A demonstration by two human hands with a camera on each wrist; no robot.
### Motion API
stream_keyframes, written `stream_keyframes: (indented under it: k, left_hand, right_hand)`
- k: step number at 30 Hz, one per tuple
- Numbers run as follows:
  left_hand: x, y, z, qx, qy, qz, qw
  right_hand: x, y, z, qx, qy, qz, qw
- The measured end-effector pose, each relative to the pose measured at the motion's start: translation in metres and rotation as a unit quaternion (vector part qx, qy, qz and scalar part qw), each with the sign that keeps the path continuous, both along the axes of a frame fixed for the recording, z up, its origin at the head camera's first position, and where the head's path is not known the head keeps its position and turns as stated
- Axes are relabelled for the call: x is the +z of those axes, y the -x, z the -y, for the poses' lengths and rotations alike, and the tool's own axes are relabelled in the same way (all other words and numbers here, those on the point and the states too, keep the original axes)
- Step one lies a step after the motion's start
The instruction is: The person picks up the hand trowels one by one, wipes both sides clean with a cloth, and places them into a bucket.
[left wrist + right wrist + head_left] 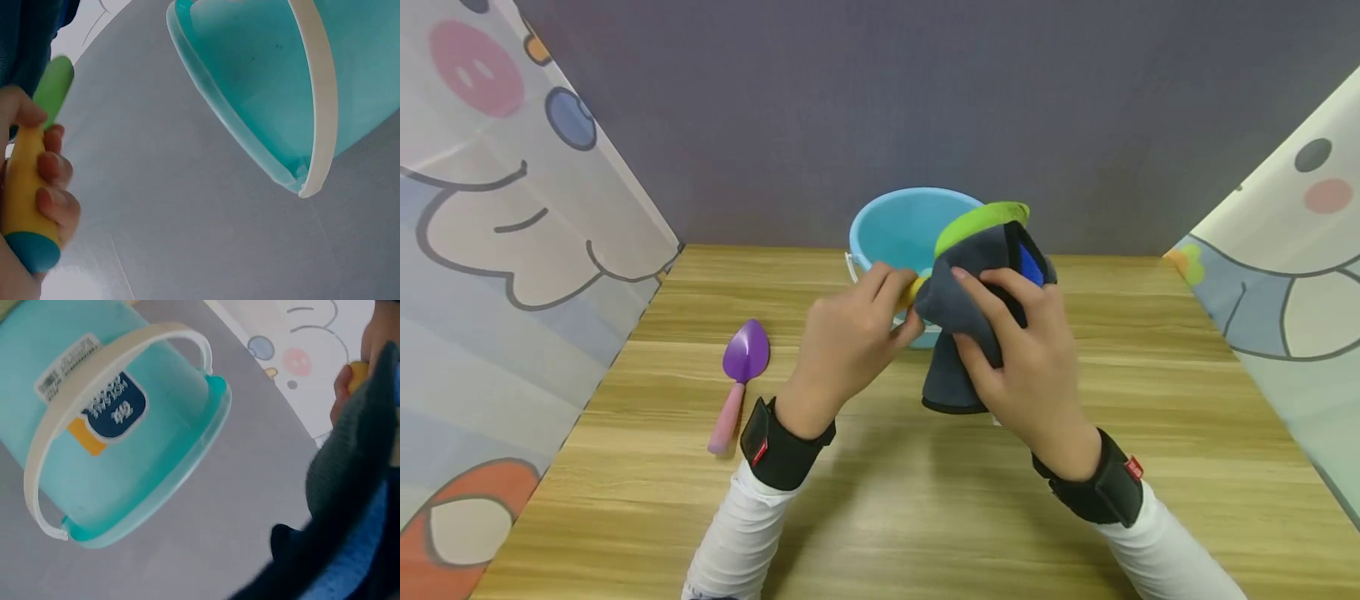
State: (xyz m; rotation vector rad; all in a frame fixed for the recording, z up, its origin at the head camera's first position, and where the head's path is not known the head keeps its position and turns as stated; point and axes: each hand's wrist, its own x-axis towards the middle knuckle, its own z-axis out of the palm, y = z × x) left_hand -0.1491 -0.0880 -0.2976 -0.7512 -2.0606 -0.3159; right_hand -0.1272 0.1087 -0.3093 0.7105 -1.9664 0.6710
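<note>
My left hand (853, 333) grips the yellow handle of a toy shovel (28, 194); in the left wrist view its teal end sticks out below the curled fingers. The shovel's green blade (981, 221) rises past the cloth in the head view. With bent fingers, my right hand (1033, 358) holds a dark grey cloth (951, 375) with a blue patch around the shovel, hiding its neck. Both hands are close together, in front of a light blue bucket (883, 229), overlapping its right side. The bucket's white handle (94, 381) shows in the right wrist view.
A purple trowel (747, 352) with a pink handle lies on the wooden table (662, 500) to the left of my left hand. A grey panel (850, 100) stands behind the bucket, and cartoon-printed sheets (1285, 250) border the table on both sides.
</note>
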Motion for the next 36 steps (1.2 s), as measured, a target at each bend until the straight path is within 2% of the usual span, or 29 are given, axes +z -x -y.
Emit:
stream_keyframes:
  k: [3,8,18,36]
  left_hand:
    - [0.0005,-0.0027,-0.0013,-0.019,0.016,-0.028,0.9993]
    - [0.0015,-0.0061,-0.0037,-0.034,-0.001,-0.044,0.9984]
    - [0.0011,-0.0066,-0.0047,-0.047,-0.007,-0.068,0.9965]
    - [-0.001,-0.0057,-0.0061,-0.052,-0.003,-0.089,0.9946]
  right_hand:
    - [-0.0035,-0.0003,0.0028,0.002,0.017,-0.027,1.0]
    - [-0.0047,-0.0018,0.0057,0.003,0.046,-0.063,0.997]
    - [-0.0044,-0.0039,0.0072,0.011,0.06,-0.076,0.995]
    - [-0.0067,0.0002,0.0058,-0.002,0.08,-0.078,0.994]
